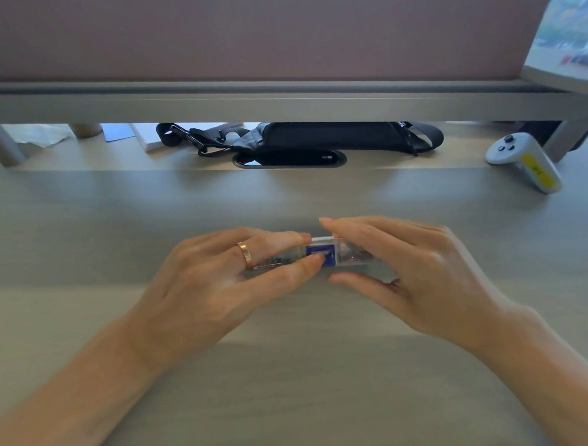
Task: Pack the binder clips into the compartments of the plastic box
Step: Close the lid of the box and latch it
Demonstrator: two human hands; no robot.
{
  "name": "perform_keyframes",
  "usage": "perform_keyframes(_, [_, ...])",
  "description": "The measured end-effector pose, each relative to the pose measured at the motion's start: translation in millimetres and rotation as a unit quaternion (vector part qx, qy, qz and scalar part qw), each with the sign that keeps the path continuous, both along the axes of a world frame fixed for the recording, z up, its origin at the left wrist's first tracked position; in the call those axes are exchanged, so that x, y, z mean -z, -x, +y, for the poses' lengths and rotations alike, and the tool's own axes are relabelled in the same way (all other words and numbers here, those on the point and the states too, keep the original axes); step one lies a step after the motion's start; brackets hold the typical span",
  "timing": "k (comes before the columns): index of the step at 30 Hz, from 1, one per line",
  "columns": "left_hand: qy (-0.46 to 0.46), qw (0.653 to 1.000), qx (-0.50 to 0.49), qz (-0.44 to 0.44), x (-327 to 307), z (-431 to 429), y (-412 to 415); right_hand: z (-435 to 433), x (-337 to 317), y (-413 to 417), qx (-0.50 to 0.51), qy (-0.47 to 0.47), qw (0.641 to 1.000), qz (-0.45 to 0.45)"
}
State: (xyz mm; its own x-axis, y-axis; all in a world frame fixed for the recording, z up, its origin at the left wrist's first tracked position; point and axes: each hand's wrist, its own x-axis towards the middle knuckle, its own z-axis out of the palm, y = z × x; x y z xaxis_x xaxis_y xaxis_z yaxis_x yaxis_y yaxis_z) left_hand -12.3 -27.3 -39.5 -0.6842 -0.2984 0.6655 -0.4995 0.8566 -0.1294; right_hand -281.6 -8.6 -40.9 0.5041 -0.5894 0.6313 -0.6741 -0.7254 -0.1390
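Note:
A small clear plastic box [323,253] with a blue label lies on the desk between my hands. Dark binder clips show dimly through its clear walls, mostly hidden by my fingers. My left hand [221,278], wearing a gold ring, holds the box's left end, fingers across its top and thumb at its near side. My right hand [407,269] holds the right end, fingers over the top and thumb along the near edge. The frame is blurred, so I cannot tell whether the lid is closed.
A raised monitor shelf [281,103] spans the back of the desk. Under it lie a black bag with straps [316,137], papers [143,134] and a cable slot [288,160]. A white controller [524,161] with a yellow label lies at the back right.

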Motion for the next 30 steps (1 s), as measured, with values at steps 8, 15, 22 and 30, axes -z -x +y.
perform_keyframes(8, [-0.178,0.981,-0.002,0.072,7.4,4.0,-8.5,8.6,15.3,3.0,-0.026,-0.002,0.999,0.022])
perform_keyframes(15, [-0.237,0.97,0.033,0.043,16.8,3.8,-17.6,15.2,19.7,17.9,0.002,-0.112,0.992,0.055])
perform_keyframes(22, [-0.265,0.963,-0.049,0.01,15.5,-3.5,-21.7,15.6,23.0,20.4,0.017,-0.156,0.987,0.03])
perform_keyframes(30, [-0.373,0.921,-0.101,-0.046,15.7,-11.5,-30.1,11.6,27.1,18.9,0.013,-0.216,0.973,-0.08])
